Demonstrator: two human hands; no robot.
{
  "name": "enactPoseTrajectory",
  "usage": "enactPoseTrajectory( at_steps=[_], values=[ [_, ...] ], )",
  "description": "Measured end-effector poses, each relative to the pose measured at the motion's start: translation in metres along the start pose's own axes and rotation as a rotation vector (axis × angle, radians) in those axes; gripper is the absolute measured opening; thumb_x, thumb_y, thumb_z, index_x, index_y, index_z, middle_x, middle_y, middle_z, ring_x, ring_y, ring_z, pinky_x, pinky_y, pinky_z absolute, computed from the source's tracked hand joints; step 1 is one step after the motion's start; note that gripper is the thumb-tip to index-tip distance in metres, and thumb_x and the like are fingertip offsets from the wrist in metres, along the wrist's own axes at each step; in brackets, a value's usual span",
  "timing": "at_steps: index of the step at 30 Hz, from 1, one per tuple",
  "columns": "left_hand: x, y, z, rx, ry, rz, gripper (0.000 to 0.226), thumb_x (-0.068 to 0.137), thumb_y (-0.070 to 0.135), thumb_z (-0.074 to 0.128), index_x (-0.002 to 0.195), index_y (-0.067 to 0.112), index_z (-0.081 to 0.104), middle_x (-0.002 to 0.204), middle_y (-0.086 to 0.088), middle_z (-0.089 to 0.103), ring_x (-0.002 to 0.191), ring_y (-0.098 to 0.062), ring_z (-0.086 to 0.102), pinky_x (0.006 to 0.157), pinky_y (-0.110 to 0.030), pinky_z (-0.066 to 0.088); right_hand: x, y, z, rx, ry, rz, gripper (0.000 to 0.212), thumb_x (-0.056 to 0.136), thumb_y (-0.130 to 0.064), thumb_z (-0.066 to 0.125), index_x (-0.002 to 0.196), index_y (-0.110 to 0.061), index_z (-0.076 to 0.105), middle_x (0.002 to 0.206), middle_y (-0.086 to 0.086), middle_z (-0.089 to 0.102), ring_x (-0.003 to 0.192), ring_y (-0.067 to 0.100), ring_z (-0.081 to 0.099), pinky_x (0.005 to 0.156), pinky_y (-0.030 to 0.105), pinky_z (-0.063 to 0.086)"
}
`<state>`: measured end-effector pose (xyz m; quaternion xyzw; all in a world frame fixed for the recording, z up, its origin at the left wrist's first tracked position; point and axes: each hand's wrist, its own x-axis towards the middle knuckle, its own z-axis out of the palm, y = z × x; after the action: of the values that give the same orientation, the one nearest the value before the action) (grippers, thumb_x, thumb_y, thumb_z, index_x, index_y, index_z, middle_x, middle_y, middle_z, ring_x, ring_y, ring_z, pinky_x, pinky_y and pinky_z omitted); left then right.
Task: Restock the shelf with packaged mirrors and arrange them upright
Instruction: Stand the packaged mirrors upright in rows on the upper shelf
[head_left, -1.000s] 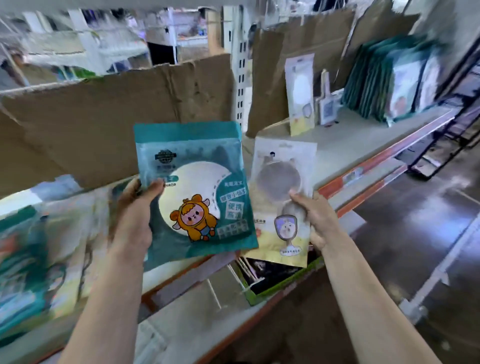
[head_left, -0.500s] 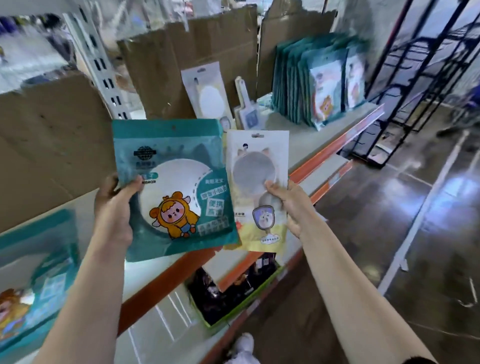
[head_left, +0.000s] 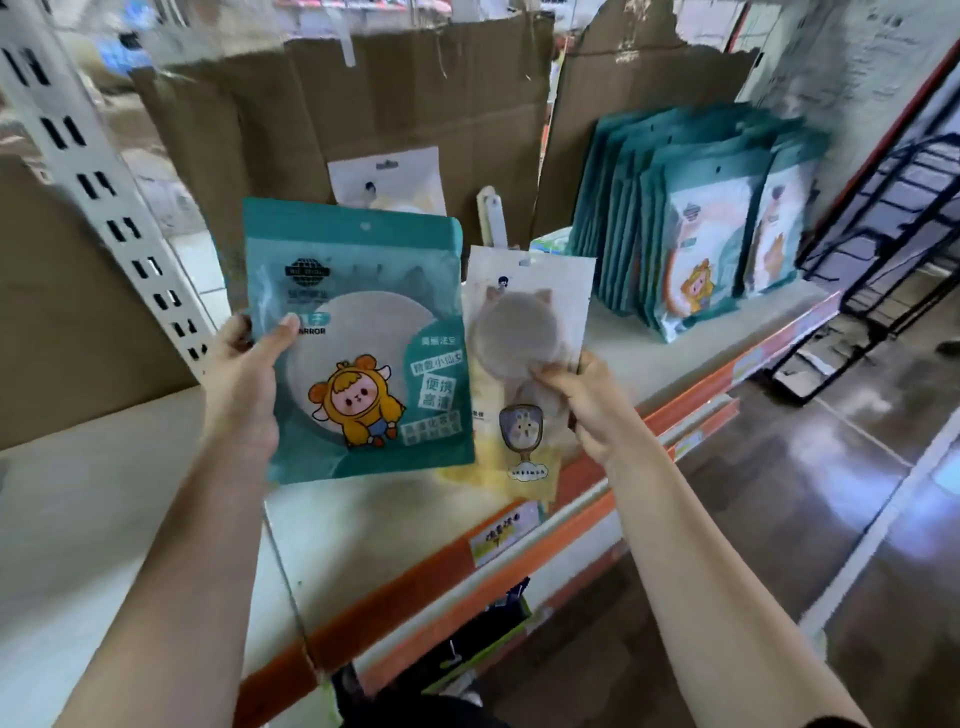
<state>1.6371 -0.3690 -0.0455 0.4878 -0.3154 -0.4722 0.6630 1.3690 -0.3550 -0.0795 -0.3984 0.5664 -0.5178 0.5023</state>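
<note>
My left hand (head_left: 244, 379) grips a teal packaged mirror (head_left: 363, 343) with a cartoon figure by its left edge, thumb on the front. Beside it, my right hand (head_left: 587, 400) pinches a pale yellow packaged mirror (head_left: 524, 332) at its right side. Both packs are held upright above the white shelf board (head_left: 130, 499). A row of several teal mirror packs (head_left: 685, 218) stands upright at the shelf's right end. Another pale pack (head_left: 400, 176) leans on the cardboard behind, partly hidden by the teal pack.
Brown cardboard sheets (head_left: 405, 104) line the back of the shelf. A slotted white upright (head_left: 93, 176) stands at the left. An orange shelf edge (head_left: 519, 545) carries price labels. A black wire rack (head_left: 893, 234) stands at the right over a dark glossy floor (head_left: 831, 519).
The view has swung right and closer to the shelf. Both packs stay in my hands and now sit nearer the stack of teal packs.
</note>
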Motion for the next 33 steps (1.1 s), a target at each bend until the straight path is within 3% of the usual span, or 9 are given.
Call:
enactPoseTrajectory(
  at_steps=[3,6,11,17,20,22,26,28,33],
  values=[
    [0.009,-0.013,0.015,-0.004,0.037,-0.055,0.01,0.087,0.011,0.062,0.089,0.021,0.059,0.08,0.008,0.069,0.069,-0.003,0.066,0.056,-0.016,0.05,0.029,0.005,-0.007,-0.019,0.01,0.029,0.029,0.084,-0.001,0.064,0.113,-0.005,0.059,0.096,0.009,0.068,0.085,0.021,0.065,0.076,0.031,0.054],
    [0.018,-0.011,0.025,0.004,0.097,-0.052,0.013,0.085,0.01,0.064,0.085,0.022,0.059,0.079,0.008,0.068,0.068,-0.003,0.066,0.058,-0.017,0.05,0.051,0.003,-0.006,0.015,-0.028,0.074,0.023,0.084,-0.001,0.063,0.101,-0.015,0.059,0.089,0.003,0.067,0.076,0.014,0.064,0.065,0.025,0.052],
    [0.032,-0.01,0.03,0.007,0.138,-0.006,0.014,0.086,0.007,0.063,0.084,0.02,0.06,0.065,0.014,0.068,0.056,0.003,0.062,0.053,-0.014,0.047,0.084,-0.008,0.005,0.033,-0.156,0.032,0.024,0.084,0.005,0.059,0.099,-0.014,0.062,0.082,0.002,0.068,0.069,0.016,0.064,0.062,0.029,0.053],
    [0.033,-0.015,0.026,-0.017,0.249,0.052,0.017,0.086,0.002,0.061,0.087,0.019,0.061,0.072,0.014,0.069,0.067,-0.002,0.062,0.059,-0.014,0.046,0.125,-0.029,0.019,-0.132,-0.398,-0.09,0.03,0.086,-0.002,0.059,0.11,-0.02,0.06,0.09,-0.003,0.07,0.083,0.015,0.067,0.066,0.027,0.055],
    [0.03,-0.011,0.024,-0.047,0.305,0.124,0.016,0.086,0.001,0.061,0.089,0.017,0.061,0.066,0.014,0.07,0.06,0.002,0.064,0.052,-0.011,0.047,0.148,-0.04,0.037,-0.203,-0.403,-0.102,0.03,0.081,-0.013,0.064,0.109,-0.022,0.058,0.105,0.004,0.068,0.099,0.025,0.065,0.086,0.045,0.055],
    [0.028,-0.009,0.023,-0.043,0.354,0.183,0.014,0.086,0.003,0.06,0.088,0.017,0.061,0.065,0.015,0.069,0.059,0.002,0.063,0.052,-0.011,0.047,0.16,-0.047,0.052,-0.277,-0.401,-0.168,0.025,0.087,-0.009,0.062,0.107,-0.021,0.055,0.107,0.002,0.065,0.105,0.025,0.061,0.091,0.043,0.052],
    [0.018,-0.017,0.022,-0.042,0.447,0.234,0.015,0.088,0.002,0.058,0.086,0.016,0.06,0.068,0.013,0.07,0.062,-0.001,0.066,0.053,-0.015,0.051,0.175,-0.049,0.078,-0.341,-0.407,-0.309,0.033,0.087,-0.006,0.062,0.12,-0.011,0.056,0.106,0.001,0.063,0.099,0.017,0.058,0.084,0.029,0.046],
    [0.012,-0.024,0.023,-0.042,0.474,0.244,0.014,0.088,0.003,0.058,0.09,0.016,0.062,0.076,0.009,0.073,0.069,-0.007,0.069,0.058,-0.02,0.055,0.182,-0.043,0.085,-0.393,-0.37,-0.333,0.026,0.087,-0.013,0.064,0.113,-0.012,0.06,0.104,0.002,0.066,0.097,0.02,0.06,0.082,0.032,0.048],
    [0.007,-0.037,0.03,-0.036,0.536,0.231,0.013,0.088,0.004,0.059,0.093,0.015,0.062,0.081,0.008,0.074,0.072,-0.011,0.07,0.057,-0.023,0.056,0.199,-0.037,0.083,-0.922,-0.193,-0.562,0.03,0.086,-0.043,0.059,0.099,-0.016,0.059,0.096,0.005,0.064,0.09,0.028,0.058,0.065,0.032,0.038]
  ],
)
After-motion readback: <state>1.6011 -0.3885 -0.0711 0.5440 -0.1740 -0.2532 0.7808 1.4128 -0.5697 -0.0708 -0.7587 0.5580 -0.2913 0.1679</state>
